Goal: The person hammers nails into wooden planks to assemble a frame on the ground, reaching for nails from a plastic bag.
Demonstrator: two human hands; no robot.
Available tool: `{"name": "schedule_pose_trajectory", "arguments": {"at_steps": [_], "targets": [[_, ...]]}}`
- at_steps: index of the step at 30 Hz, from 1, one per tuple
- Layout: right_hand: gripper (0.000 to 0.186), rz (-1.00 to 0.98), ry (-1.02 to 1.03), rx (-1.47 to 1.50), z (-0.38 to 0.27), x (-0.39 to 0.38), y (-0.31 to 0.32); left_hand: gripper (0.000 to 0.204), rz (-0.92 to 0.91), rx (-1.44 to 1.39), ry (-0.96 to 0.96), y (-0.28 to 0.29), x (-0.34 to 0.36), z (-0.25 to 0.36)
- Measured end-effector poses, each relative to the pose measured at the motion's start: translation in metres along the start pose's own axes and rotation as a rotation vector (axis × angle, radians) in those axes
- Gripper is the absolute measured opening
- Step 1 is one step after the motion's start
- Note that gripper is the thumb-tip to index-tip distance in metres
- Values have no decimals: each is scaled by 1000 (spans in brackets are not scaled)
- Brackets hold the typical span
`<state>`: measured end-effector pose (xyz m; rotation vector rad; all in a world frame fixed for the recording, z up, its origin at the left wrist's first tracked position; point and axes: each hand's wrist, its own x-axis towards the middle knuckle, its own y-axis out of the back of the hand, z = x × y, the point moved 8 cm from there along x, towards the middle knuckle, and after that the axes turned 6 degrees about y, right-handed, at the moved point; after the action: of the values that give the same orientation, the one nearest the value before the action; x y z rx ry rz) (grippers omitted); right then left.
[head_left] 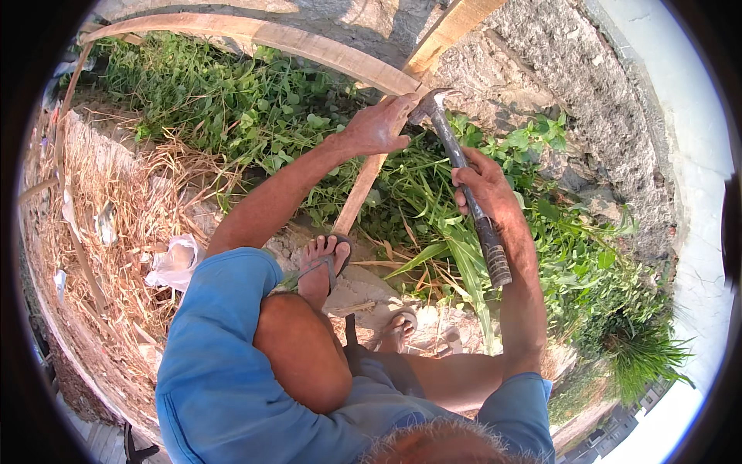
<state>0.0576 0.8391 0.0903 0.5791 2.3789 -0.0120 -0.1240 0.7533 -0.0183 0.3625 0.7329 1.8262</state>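
My right hand (483,182) is closed round the dark handle of a claw hammer (483,224). The hammer's metal head is up by the joint where a curved-looking wooden plank (309,42) meets a slanting wooden post (359,193). At that joint my left hand (379,127) grips the post, fingers over the wood near the plank's end and thumb stretched out to the right. The hammer head is just right of my left fingertips; whether it touches the wood I cannot tell. Any nail there is hidden or too small to see.
Green weeds (263,116) grow round the post, with leafy plants (580,263) on the right. A rough stone wall (533,69) rises behind. My sandalled foot (321,267) is close to the post's foot. Dry straw (116,201) and a pale plastic bag (176,261) lie at left.
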Motion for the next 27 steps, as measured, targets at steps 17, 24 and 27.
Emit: {"name": "schedule_pose_trajectory", "arguments": {"at_steps": [17, 24, 27], "targets": [[89, 186, 724, 432, -112, 34, -1, 59, -36, -20, 394, -45, 3, -35], [27, 376, 1030, 140, -160, 46, -49, 51, 32, -52, 407, -54, 1, -52], [27, 451, 1061, 108, -175, 59, -46, 51, 24, 26, 303, -24, 2, -32]]}}
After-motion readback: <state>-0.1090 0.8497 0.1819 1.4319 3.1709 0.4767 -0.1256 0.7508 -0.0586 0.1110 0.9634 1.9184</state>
